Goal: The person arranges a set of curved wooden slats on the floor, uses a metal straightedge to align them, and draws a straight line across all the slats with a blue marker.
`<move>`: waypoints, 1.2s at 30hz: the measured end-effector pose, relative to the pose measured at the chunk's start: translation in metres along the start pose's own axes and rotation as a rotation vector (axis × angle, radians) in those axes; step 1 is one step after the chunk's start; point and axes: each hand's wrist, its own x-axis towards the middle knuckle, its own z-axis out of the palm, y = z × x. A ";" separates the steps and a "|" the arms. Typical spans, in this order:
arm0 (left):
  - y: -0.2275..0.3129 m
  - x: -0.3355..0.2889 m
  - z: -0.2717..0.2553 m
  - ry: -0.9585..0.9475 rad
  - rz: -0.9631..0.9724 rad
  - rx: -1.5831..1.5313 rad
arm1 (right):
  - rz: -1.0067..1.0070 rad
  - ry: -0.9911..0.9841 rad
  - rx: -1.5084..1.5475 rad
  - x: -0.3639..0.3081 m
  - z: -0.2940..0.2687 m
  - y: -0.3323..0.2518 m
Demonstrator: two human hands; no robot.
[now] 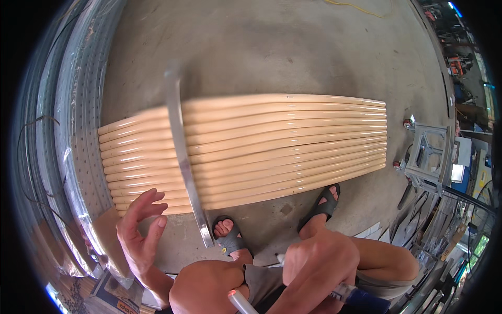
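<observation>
A row of several beige tubes (251,149) lies side by side on the concrete floor. Across their left part runs a flat metal strip (184,165); its far end is blurred, and its near end reaches past the tubes beside my left foot. My left hand (138,227) hovers by the tubes' near left corner, fingers curved and apart, holding nothing. Over my right leg, my right hand (321,261) is closed. A pale tip shows at its front, and a clear and dark-blue piece (361,298) behind it; whether they are one thing is unclear.
Long plastic-wrapped perforated metal profiles (86,131) line the left side. At right stands a metal frame on casters (429,154), near cluttered shelving and stock. A box (110,293) sits lower left. A white stick with a reddish end (241,302) shows by my knee.
</observation>
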 end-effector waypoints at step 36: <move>0.110 -0.029 -0.024 -0.451 0.483 0.446 | 0.478 0.856 -2.103 0.038 -0.370 -0.101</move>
